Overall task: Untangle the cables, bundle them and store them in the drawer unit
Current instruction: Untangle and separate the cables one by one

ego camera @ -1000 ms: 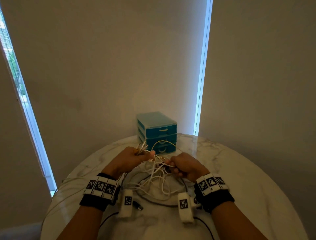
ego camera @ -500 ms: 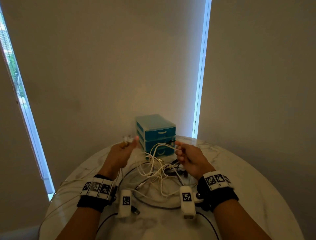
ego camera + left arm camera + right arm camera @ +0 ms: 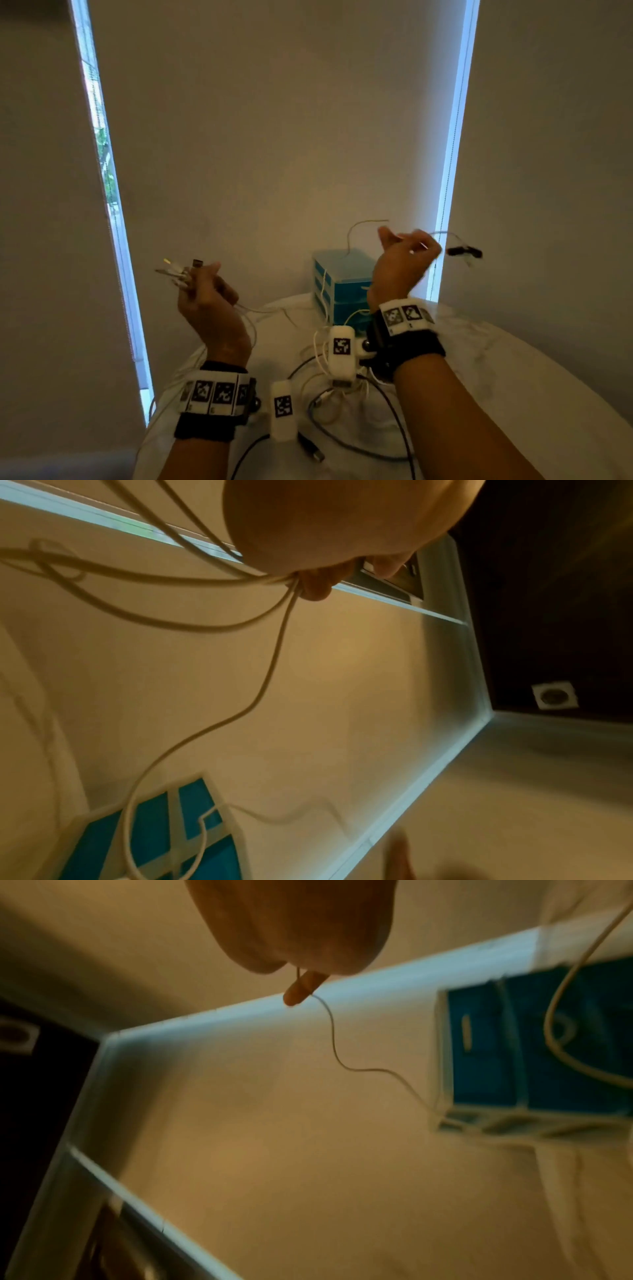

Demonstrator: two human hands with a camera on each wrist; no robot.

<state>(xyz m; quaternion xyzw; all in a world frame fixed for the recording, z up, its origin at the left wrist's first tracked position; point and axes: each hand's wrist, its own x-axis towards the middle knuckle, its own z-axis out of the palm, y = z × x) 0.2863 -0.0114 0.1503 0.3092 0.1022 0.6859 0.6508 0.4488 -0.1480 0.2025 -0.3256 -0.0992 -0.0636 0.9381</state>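
Observation:
My left hand (image 3: 205,294) is raised at the left and grips a bunch of white cable ends (image 3: 178,270), their plugs sticking out past the fingers. Several white cables (image 3: 212,580) trail from that fist down toward the table. My right hand (image 3: 406,255) is lifted high at the right and pinches a thin cable (image 3: 334,1042) whose dark plug (image 3: 464,252) swings off to the right. A tangle of white and dark cables (image 3: 329,387) lies on the table between my wrists. The teal drawer unit (image 3: 342,284) stands shut at the table's far edge.
The round white marble table (image 3: 496,383) ends close to a beige wall, with bright window slits (image 3: 113,205) on both sides. A dark cable with a USB plug (image 3: 317,454) lies near the front edge.
Both hands have risen from the table and moved apart, the right one highest. The cables are pulled up and stretched out of the pile.

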